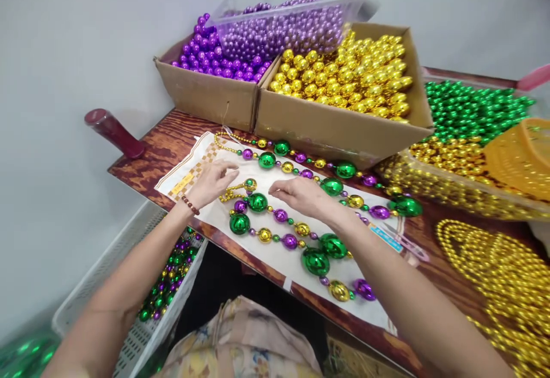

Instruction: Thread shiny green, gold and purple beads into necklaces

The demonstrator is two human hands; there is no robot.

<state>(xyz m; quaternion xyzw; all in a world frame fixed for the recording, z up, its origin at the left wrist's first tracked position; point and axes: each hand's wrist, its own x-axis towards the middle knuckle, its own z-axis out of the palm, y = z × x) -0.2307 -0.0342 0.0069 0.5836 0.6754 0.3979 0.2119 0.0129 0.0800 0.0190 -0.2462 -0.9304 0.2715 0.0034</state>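
A long bead necklace (301,229) of green, purple and gold balls lies looped on a white cloth (275,258) on the wooden table. My left hand (210,182), with a brown bead bracelet at the wrist, rests on the cloth, fingers bent and pinching a thin gold bead strand (232,193) beside a gold ball (250,184). My right hand (301,195) lies palm down over the necklace near a green ball (258,201), its fingertips drawn together toward the same strand.
Cardboard boxes of purple balls (210,57) and gold balls (344,77) stand behind the cloth, a clear tub of lilac beads (283,28) on top. Green beads (468,109) and gold strands (494,275) fill the right. A white basket (141,332) of necklaces sits lower left. A dark red cylinder (112,132) stands far left.
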